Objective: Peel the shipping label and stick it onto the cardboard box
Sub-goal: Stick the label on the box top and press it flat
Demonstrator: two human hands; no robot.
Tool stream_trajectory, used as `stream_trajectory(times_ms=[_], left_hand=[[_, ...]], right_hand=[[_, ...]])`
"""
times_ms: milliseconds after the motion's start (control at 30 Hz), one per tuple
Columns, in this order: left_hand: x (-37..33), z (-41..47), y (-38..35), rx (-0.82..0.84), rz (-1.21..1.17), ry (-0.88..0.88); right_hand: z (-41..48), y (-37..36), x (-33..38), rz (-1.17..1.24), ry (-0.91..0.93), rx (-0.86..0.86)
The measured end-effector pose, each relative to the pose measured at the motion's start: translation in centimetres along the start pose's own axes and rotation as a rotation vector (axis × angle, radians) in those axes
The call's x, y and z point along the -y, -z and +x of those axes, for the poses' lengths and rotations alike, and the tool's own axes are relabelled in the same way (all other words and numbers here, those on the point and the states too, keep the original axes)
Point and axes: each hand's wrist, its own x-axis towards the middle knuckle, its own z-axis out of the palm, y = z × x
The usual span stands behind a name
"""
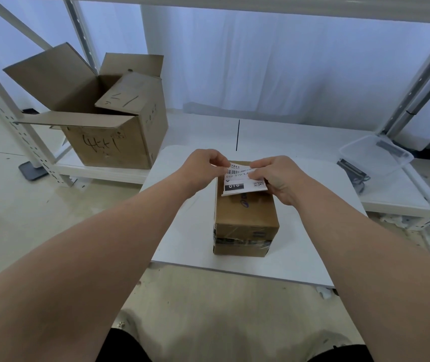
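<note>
A small sealed cardboard box (245, 212) stands on a low white table (182, 231), taped around its near side. Above its far end I hold a white shipping label (240, 180) with a barcode and black print. My left hand (203, 168) pinches the label's upper left corner. My right hand (279, 178) grips its right edge, with fingers over part of the print. The label is slightly folded across its middle and hangs just above the box top.
A large open cardboard box (99, 118) with handwriting sits on a low white shelf at the left. A clear plastic tray (375, 155) lies on the shelf at the right. White metal rack posts (13, 113) stand on both sides. My knees are at the bottom.
</note>
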Motion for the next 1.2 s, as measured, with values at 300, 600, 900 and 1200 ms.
stream_trajectory(times_ms=[300, 600, 900, 1200], left_hand=[[-0.2, 0.2, -0.5, 0.014, -0.009, 0.018], [-0.1, 0.4, -0.1, 0.05, -0.077, 0.055], [-0.2, 0.3, -0.2, 0.072, -0.089, 0.086], [-1.1, -0.1, -0.2, 0.09, -0.044, 0.109]], right_hand=[[0.1, -0.1, 0.0, -0.012, 0.008, 0.003], [-0.6, -0.1, 0.4, 0.147, 0.022, 0.014], [-0.4, 0.1, 0.3, 0.147, 0.017, 0.016], [0.2, -0.5, -0.3, -0.271, 0.14, -0.122]])
